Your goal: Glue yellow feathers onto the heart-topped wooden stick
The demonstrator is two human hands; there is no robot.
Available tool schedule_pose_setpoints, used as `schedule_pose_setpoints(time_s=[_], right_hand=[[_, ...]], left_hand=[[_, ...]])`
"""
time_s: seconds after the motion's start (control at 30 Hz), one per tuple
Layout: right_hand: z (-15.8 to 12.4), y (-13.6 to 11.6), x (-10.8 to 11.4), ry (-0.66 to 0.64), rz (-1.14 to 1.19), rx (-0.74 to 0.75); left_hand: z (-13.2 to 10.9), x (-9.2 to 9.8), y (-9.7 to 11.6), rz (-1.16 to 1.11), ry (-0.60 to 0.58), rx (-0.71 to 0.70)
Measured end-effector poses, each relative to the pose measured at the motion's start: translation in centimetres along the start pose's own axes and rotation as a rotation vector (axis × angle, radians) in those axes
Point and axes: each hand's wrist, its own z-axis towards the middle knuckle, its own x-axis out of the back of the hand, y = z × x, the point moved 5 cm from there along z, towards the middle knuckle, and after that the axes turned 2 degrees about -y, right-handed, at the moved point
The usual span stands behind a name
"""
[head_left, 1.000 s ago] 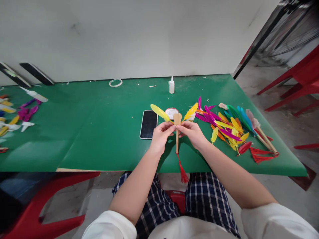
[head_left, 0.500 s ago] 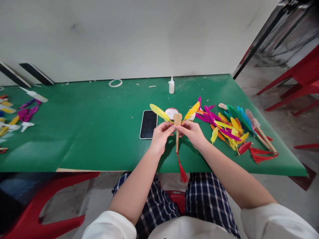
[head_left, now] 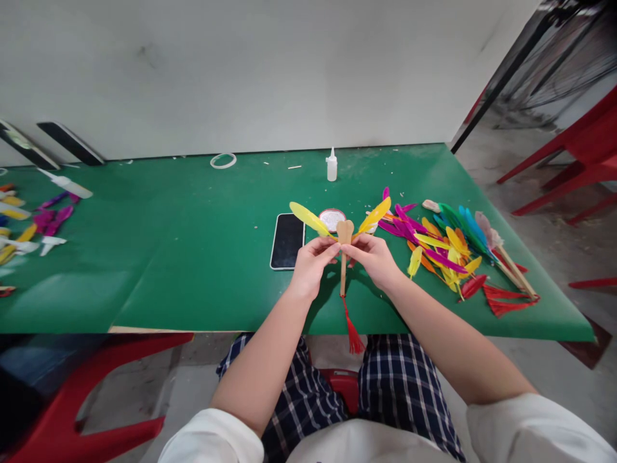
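Observation:
Both hands meet in front of me over the table edge. A flat wooden fan handle with a rounded, notched top is held upright between them. From its lower end hangs a red tassel. My left hand is closed, thumb and fingers pinching the handle's left side, where a pale yellow feather fans out. My right hand pinches the other side, beside a deeper yellow feather slanting up to the right. The fingers hide the feathers' lower ends.
Behind the hands lie a black-screened phone and a round white lid-like disc. A small white glue bottle stands farther back. To the right are loose coloured feathers and wooden handles with red tassels. A tape ring lies near the wall.
The right-hand yellow feather has tilted slightly outward to the right. The wooden handle's top has moved a touch to the right; both hands stay almost in place.

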Motion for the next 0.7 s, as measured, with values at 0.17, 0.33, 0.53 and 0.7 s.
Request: schedule_pose_setpoints(time_s=[0.17, 0.33, 0.53, 0.7], right_hand=[[-0.01, -0.13, 0.01, 0.006, 0.036, 0.005], [-0.07, -0.11, 0.04, 0.007, 0.048, 0.010], [-0.07, 0.12, 0.12, 0.003, 0.052, 0.009], [-0.07, 0.08, 0.04, 0.000, 0.068, 0.024]], left_hand=[[-0.16, -0.29, 0.10, -0.058, -0.034, 0.004], [-0.32, -0.63, 0.42, -0.066, -0.070, 0.008], [-0.38, -0.62, 0.48, -0.020, -0.056, -0.022], [-0.36, -0.43, 0.53, 0.002, -0.021, -0.055]])
